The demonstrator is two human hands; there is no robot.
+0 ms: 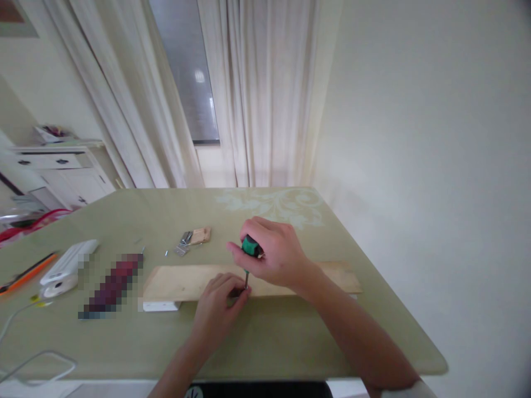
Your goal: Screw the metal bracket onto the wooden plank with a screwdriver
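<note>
My right hand [276, 251] is wrapped around the green and black handle of a screwdriver [251, 246]. Its shaft points down, with the tip at the near edge of a pale wooden board [178, 281]. My left hand [219, 301] rests on that same edge, thumb and fingers pinched together right beside the tip. What lies between those fingers is too small and covered to make out. The board lies lengthwise across the table, raised on a white block [161, 305] under its left end.
Beyond the board lie small metal hinges [182, 247] and a small wooden piece [201, 235]. To the left are a pixelated dark red object [116, 284], a white corded device [68, 268] and an orange-black tool [31, 273]. The green table [290, 342] ends near the right wall.
</note>
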